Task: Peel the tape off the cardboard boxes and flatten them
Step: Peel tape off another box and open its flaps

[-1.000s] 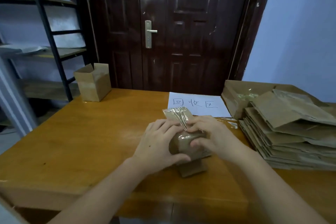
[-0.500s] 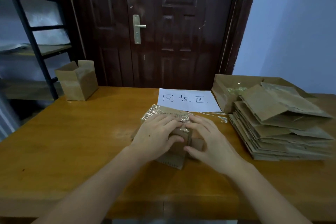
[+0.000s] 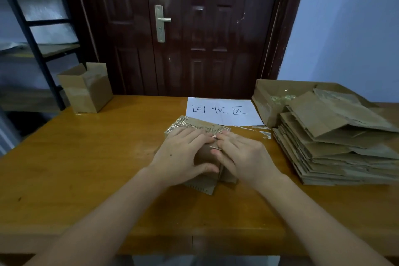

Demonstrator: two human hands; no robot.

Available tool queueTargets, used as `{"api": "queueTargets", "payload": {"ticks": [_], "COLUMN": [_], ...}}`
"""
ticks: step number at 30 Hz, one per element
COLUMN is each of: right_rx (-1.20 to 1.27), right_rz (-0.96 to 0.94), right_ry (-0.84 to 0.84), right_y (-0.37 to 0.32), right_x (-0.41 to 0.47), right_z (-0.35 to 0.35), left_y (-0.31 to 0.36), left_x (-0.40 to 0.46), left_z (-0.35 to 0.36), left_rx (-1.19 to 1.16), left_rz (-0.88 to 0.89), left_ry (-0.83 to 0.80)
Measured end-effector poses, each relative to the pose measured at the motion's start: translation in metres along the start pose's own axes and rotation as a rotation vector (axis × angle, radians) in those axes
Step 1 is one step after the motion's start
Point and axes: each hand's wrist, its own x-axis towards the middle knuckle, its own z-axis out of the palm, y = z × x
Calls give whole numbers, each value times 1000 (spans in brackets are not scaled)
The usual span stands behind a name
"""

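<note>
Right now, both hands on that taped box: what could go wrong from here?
1. Both hands, left hand and right hand, press the box while crinkled tape still clings to its far flap; it may get folded in.
2. Loose tape strips beside the flattened stack could stick to a sliding box.

Table is showing orange-brown wood grain — boxes all plain kraft brown: the flattened one, the upright one, the stack. Tape is glinting clear and crinkled. Sheet is reading white with black handwritten characters — door dark glossy brown.
</note>
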Motion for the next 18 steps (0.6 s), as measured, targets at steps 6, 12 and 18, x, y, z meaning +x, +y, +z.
{"api": "queueTargets", "payload": {"ticks": [6,12,18], "right_rx": [37,41,40], "right_rz": [70,92,56], "right_ry": [5,-153,105], "right_y": [-6,-11,-18], "right_x": [1,1,2], "right_z": [1,-5,2], "left_y": [13,27,33], "left_x": [2,4,4], "left_z": [8,13,16], "left_rx": [34,16,20], "left_rz": [-107,-224,-261], "left_ry": [79,154,170]}}
